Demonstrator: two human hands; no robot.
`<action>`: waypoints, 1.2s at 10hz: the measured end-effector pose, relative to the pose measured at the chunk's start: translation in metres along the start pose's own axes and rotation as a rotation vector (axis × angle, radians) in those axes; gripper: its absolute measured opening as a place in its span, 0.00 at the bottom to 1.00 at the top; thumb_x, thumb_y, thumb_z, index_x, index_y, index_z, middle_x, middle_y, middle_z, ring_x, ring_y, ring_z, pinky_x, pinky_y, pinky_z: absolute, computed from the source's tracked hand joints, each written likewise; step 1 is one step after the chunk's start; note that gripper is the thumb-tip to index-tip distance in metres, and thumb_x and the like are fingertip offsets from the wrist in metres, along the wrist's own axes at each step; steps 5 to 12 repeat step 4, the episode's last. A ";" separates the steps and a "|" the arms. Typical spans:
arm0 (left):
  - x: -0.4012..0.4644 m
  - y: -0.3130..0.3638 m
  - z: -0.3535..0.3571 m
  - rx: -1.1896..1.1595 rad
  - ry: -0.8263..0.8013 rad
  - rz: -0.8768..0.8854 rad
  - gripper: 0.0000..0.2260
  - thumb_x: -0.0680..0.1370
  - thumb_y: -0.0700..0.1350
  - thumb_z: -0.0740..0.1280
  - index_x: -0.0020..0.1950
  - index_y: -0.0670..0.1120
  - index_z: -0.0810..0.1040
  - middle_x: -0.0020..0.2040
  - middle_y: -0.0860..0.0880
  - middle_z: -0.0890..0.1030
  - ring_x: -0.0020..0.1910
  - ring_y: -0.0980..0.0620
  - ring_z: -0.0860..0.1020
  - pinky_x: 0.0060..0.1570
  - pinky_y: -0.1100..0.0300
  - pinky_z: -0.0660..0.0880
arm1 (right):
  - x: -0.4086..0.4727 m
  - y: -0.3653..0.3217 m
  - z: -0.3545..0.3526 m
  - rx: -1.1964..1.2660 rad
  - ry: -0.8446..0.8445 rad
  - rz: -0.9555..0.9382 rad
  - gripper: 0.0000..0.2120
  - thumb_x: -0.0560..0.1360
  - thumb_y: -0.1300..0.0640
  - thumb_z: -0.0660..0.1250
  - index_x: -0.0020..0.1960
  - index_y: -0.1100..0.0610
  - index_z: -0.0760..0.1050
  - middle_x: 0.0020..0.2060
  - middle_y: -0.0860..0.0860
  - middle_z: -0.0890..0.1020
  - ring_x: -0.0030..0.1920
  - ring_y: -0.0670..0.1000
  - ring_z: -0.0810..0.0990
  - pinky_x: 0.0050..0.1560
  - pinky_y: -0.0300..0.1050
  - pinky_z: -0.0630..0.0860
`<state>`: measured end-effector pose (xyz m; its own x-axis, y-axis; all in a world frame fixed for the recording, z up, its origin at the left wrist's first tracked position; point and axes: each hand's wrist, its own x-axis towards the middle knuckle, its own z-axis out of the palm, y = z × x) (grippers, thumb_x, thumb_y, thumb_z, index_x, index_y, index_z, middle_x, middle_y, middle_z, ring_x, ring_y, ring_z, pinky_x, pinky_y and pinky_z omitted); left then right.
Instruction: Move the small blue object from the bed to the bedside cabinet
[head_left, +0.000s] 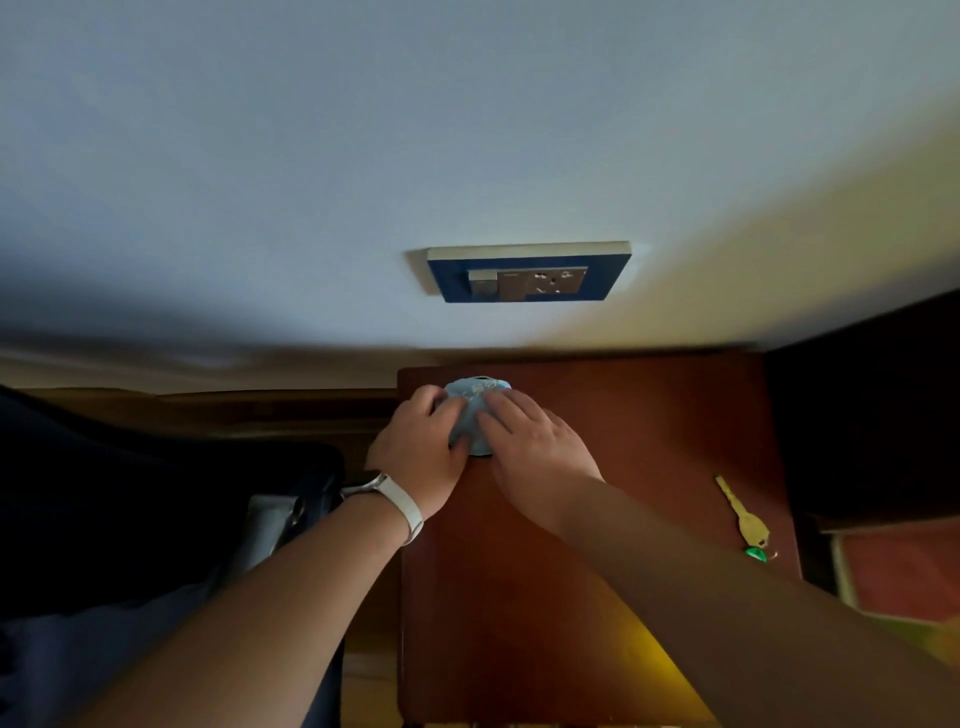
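The small blue object (474, 402), round and pale blue with light lettering on top, sits on the reddish-brown bedside cabinet (623, 415) near its back left corner. My left hand (421, 449), with a white watch band on the wrist, curls around the object's left side. My right hand (535, 441) lies over its right side, fingers spread across the top. Both hands touch it, and much of the object is hidden under them. The bed (104, 493) is the dark mass at the left.
A key with a green tag (745, 522) lies near the cabinet's right edge. A blue-framed wall socket panel (527, 273) is on the white wall above the cabinet. Dark furniture stands to the right. A grey metal part (275, 519) shows between bed and cabinet.
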<state>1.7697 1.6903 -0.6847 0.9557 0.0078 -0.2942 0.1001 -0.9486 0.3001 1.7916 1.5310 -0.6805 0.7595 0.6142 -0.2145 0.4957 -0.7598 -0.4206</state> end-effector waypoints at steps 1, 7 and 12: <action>-0.001 -0.001 0.005 -0.025 0.027 0.008 0.15 0.75 0.47 0.66 0.61 0.47 0.75 0.59 0.45 0.75 0.54 0.46 0.76 0.39 0.51 0.78 | 0.002 0.001 0.004 0.025 0.011 0.000 0.20 0.72 0.61 0.66 0.64 0.61 0.73 0.67 0.59 0.73 0.69 0.58 0.68 0.62 0.54 0.71; -0.027 0.015 -0.026 -0.061 0.016 -0.099 0.19 0.75 0.44 0.64 0.67 0.50 0.72 0.69 0.47 0.69 0.65 0.46 0.71 0.54 0.49 0.77 | -0.011 -0.002 -0.033 -0.059 -0.161 -0.057 0.20 0.77 0.59 0.59 0.68 0.56 0.67 0.72 0.55 0.64 0.71 0.56 0.61 0.64 0.51 0.68; -0.027 0.015 -0.026 -0.061 0.016 -0.099 0.19 0.75 0.44 0.64 0.67 0.50 0.72 0.69 0.47 0.69 0.65 0.46 0.71 0.54 0.49 0.77 | -0.011 -0.002 -0.033 -0.059 -0.161 -0.057 0.20 0.77 0.59 0.59 0.68 0.56 0.67 0.72 0.55 0.64 0.71 0.56 0.61 0.64 0.51 0.68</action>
